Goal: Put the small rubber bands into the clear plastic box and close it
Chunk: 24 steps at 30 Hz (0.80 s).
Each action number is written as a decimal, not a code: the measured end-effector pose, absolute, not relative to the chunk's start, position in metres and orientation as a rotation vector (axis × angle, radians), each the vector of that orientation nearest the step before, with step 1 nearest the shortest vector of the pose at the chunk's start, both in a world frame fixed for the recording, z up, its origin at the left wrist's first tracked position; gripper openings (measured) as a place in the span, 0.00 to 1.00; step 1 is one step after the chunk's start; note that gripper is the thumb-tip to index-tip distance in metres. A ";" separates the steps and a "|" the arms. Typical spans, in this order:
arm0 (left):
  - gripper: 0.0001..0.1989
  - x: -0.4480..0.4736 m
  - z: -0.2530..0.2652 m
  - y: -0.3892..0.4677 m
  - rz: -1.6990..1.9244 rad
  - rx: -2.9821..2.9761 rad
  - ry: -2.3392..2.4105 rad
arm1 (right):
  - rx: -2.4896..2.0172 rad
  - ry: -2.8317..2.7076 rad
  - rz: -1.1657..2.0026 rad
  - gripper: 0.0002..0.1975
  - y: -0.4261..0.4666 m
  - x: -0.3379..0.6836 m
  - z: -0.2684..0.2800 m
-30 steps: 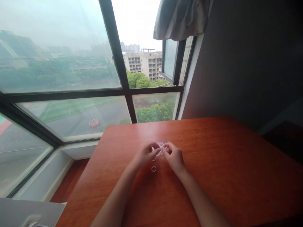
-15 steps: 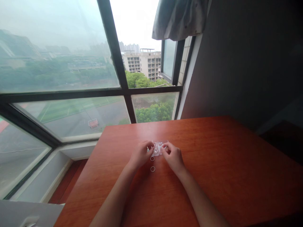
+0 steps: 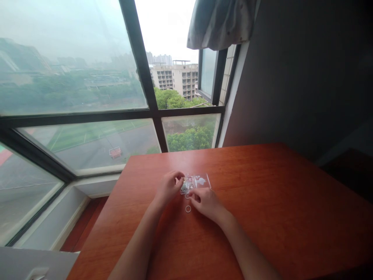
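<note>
A small clear plastic box lies open on the table, its lid side to the right with a white print on it. Its left side holds several small ring-like bits, partly covered by fingers. My left hand is closed at the box's left edge, thumb and forefinger together; what is between them is too small to make out. Just in front of the box, my right hand has its fingertips pinched at the right edge of a small pale ring. A second pale ring lies flat, nearer to me, untouched.
The reddish-brown wooden table stretches widely to the right. Beyond its far edge stand dark-framed windows, one pane open, with a grey curtain above. A dark wall is on the right.
My right hand has moved from the box's lid side toward me and left, down to the nearer ring, uncovering the lid. My left hand has shifted slightly left.
</note>
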<state>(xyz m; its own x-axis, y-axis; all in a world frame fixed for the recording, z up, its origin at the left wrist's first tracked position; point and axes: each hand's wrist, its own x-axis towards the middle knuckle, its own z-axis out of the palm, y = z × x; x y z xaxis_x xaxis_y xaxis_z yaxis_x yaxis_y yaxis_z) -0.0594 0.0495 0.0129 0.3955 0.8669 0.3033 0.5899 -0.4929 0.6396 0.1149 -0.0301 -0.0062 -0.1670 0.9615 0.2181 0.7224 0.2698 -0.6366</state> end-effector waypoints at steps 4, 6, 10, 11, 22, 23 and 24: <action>0.07 -0.058 0.014 0.049 0.863 2.215 1.261 | -1.573 -2.096 0.443 0.05 -0.034 0.109 -0.006; 0.07 -0.058 0.013 0.049 0.866 2.213 1.249 | -1.632 -2.125 0.403 0.05 -0.034 0.108 -0.006; 0.08 -0.057 0.011 0.049 0.856 2.205 1.234 | -1.703 -2.190 0.363 0.06 -0.034 0.108 -0.004; 0.07 -0.057 0.011 0.048 0.852 2.204 1.234 | -1.708 -2.198 0.366 0.07 -0.033 0.108 -0.004; 0.12 -0.051 0.019 0.042 0.778 2.062 1.098 | -1.649 -1.840 0.257 0.07 -0.029 0.118 -0.008; 0.13 -0.049 0.020 0.041 0.759 2.045 1.073 | -1.634 -1.813 0.241 0.07 -0.028 0.118 -0.009; 0.14 -0.048 0.021 0.040 0.741 2.031 1.050 | -1.619 -1.795 0.228 0.07 -0.028 0.119 -0.009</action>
